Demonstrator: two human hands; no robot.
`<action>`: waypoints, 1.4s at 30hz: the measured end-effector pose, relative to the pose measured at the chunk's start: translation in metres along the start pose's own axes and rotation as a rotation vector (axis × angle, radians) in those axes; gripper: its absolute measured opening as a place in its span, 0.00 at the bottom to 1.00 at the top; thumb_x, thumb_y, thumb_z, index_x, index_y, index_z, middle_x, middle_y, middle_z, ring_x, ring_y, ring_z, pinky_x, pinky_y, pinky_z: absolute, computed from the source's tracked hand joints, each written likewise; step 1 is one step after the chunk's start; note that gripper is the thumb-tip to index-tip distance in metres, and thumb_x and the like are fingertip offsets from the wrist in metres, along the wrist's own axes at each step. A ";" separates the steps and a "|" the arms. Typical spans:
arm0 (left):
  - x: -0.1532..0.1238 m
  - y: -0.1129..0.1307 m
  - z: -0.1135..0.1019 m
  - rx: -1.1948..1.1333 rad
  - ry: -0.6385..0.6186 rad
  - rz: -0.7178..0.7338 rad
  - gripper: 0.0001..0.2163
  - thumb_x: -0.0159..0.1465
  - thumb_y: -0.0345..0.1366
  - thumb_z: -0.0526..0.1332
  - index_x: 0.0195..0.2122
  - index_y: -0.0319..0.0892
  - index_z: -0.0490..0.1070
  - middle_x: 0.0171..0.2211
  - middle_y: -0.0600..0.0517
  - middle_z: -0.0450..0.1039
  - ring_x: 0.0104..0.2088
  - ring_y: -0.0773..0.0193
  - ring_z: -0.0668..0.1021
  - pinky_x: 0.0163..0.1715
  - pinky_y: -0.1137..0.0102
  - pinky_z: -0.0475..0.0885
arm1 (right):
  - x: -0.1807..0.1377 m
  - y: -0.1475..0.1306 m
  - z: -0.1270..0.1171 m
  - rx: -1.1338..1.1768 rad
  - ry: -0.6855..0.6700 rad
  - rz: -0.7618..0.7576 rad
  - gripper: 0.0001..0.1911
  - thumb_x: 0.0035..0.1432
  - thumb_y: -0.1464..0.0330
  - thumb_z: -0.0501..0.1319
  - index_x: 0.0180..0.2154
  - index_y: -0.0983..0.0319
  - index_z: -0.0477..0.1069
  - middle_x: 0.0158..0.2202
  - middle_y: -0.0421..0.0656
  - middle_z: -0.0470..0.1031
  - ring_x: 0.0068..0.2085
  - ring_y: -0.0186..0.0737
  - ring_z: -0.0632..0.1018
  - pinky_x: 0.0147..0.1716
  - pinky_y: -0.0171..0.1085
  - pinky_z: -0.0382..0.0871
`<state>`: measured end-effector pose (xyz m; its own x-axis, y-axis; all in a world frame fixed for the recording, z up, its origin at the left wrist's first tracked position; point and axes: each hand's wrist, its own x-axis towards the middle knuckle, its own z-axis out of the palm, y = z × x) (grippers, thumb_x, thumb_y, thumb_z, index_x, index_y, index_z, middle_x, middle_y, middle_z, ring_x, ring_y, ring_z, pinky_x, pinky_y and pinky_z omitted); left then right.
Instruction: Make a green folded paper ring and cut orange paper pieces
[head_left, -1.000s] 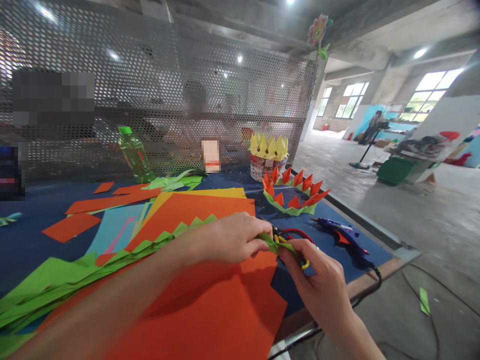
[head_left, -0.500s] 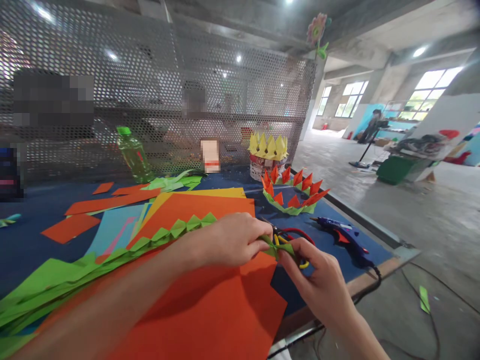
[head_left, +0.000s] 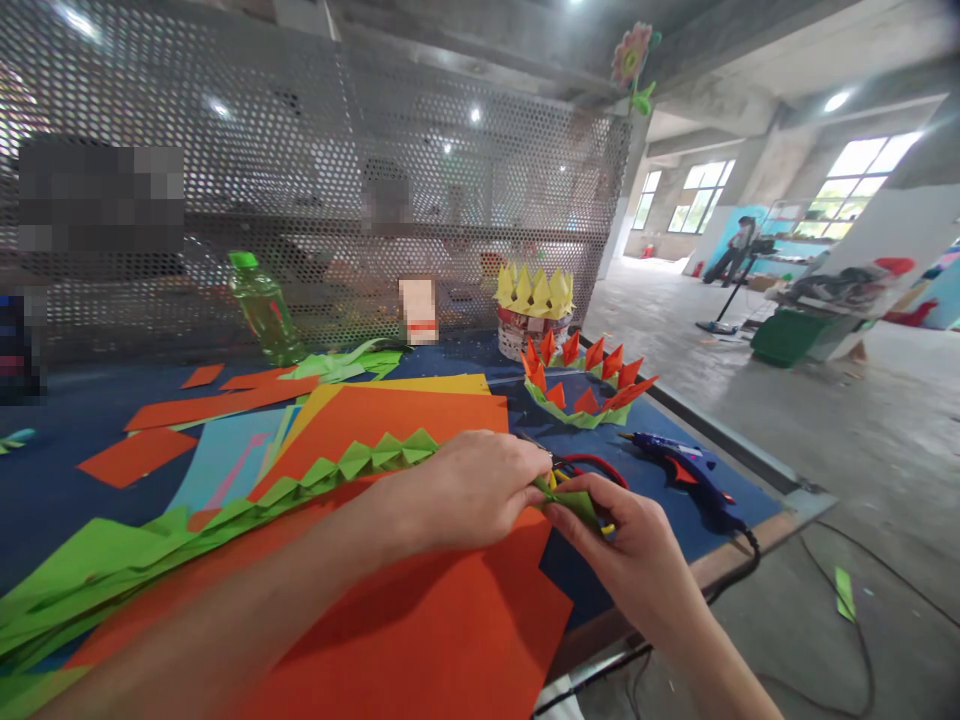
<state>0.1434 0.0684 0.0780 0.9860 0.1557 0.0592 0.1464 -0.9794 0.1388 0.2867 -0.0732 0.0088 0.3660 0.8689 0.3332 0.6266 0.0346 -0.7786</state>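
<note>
Pinching a folded green paper piece (head_left: 577, 508) between them, the left hand (head_left: 487, 487) and right hand (head_left: 630, 530) are both closed on it, above a red-handled tool (head_left: 600, 460) near the bench's (head_left: 754, 488) right side. We cannot tell whether it joins the pleated green strip (head_left: 352, 462) — the left hand covers the gap. We note orange sheets (head_left: 435, 610) crowding the surface below the left forearm, while bare blue cloth separates tool from glue gun (head_left: 675, 453). We find the gun's cord (head_left: 750, 548) crossing the wooden edge.
</note>
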 end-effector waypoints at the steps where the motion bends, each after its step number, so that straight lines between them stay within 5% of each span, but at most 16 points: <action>1: 0.000 0.001 0.000 0.004 0.020 0.020 0.05 0.68 0.34 0.57 0.34 0.43 0.67 0.37 0.51 0.76 0.38 0.56 0.78 0.34 0.66 0.66 | -0.001 0.000 0.001 -0.026 0.018 -0.028 0.08 0.63 0.62 0.63 0.37 0.59 0.78 0.26 0.35 0.76 0.26 0.31 0.71 0.27 0.29 0.62; 11: 0.008 0.009 0.005 0.090 0.083 0.007 0.03 0.62 0.29 0.62 0.31 0.40 0.71 0.34 0.49 0.76 0.40 0.55 0.76 0.47 0.59 0.67 | -0.001 -0.002 0.007 -0.147 0.128 -0.212 0.04 0.63 0.69 0.63 0.34 0.60 0.75 0.28 0.36 0.79 0.27 0.31 0.76 0.28 0.29 0.64; 27: 0.010 -0.004 0.012 -0.105 0.089 -0.015 0.02 0.65 0.31 0.63 0.36 0.44 0.75 0.36 0.53 0.80 0.42 0.58 0.78 0.46 0.64 0.69 | -0.003 0.005 0.010 -0.105 0.112 -0.141 0.05 0.62 0.70 0.63 0.42 0.58 0.73 0.34 0.35 0.80 0.32 0.31 0.79 0.32 0.28 0.67; 42: 0.013 -0.001 0.028 -0.080 0.113 -0.006 0.05 0.62 0.26 0.60 0.33 0.41 0.74 0.32 0.48 0.78 0.41 0.54 0.78 0.42 0.65 0.71 | -0.006 0.008 0.013 -0.203 0.130 -0.173 0.07 0.61 0.68 0.60 0.30 0.59 0.71 0.23 0.36 0.73 0.23 0.32 0.71 0.24 0.30 0.62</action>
<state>0.1585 0.0682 0.0513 0.9692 0.1796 0.1683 0.1411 -0.9657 0.2181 0.2807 -0.0712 -0.0064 0.3190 0.7874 0.5274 0.8072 0.0658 -0.5865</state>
